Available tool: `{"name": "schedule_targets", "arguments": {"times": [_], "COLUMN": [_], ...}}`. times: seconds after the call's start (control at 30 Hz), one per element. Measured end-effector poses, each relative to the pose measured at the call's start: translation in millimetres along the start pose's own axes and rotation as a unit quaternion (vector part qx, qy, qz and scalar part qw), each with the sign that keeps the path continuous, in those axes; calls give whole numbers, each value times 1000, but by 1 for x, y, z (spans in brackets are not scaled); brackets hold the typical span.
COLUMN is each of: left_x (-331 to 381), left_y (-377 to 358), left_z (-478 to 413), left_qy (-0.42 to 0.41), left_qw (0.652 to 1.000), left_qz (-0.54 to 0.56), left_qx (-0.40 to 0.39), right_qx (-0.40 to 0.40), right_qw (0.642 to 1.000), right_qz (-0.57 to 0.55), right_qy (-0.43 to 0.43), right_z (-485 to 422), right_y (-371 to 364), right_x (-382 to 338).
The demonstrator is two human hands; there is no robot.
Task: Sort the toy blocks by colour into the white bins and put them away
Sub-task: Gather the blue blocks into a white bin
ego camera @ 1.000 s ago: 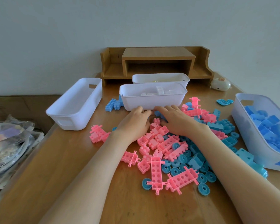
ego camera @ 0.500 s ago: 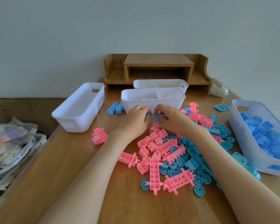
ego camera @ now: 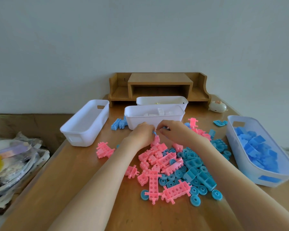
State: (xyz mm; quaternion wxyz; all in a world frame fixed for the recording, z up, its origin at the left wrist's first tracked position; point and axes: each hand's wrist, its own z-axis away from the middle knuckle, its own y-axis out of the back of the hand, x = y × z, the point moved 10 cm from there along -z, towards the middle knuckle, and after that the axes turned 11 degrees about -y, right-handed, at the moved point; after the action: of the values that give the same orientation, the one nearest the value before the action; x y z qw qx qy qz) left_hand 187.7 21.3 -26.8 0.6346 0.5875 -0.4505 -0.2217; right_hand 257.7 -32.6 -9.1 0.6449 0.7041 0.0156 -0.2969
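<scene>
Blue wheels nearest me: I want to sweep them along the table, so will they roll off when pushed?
The blue wheels lie flat, so they would probably slide, not roll. Small hollow plastic, likely light and easily scattered. One tipped on edge might roll.

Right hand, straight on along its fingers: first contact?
Likely the left hand: both pinch a small blue piece between them. The white bin wall sits just beyond; depth unclear.

The table [ego camera: 73,189] is smooth wood with a soft sheen, and the small shelf [ego camera: 158,80] is duller wood. The bins [ego camera: 83,125] are matt white plastic. The pink blocks [ego camera: 153,182] and blue blocks [ego camera: 205,180] are shinier plastic. The bags [ego camera: 15,157] are crinkled, glossy film.
</scene>
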Motion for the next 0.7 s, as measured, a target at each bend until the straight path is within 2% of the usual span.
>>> {"name": "schedule_targets", "arguments": {"times": [0.17, 0.37, 0.5, 0.7], "left_x": [6, 7, -1, -4], "left_y": [-7, -9, -12, -3], "left_z": [-4, 1, 6, 14], "left_qy": [-7, -13, -3, 1], "left_qw": [997, 998, 997, 998], "left_qz": [-70, -37, -62, -57], "left_qx": [-38, -41, -55, -14], "right_qx": [5, -5, -2, 1], "right_qw": [1000, 999, 1000, 1000], "right_qz": [-11, -14, -10, -2], "right_qy": [-22, -39, -29, -10], "right_z": [15, 25, 30, 32], "right_y": [17, 18, 16, 11], "right_x": [27, 46, 45, 44]}}
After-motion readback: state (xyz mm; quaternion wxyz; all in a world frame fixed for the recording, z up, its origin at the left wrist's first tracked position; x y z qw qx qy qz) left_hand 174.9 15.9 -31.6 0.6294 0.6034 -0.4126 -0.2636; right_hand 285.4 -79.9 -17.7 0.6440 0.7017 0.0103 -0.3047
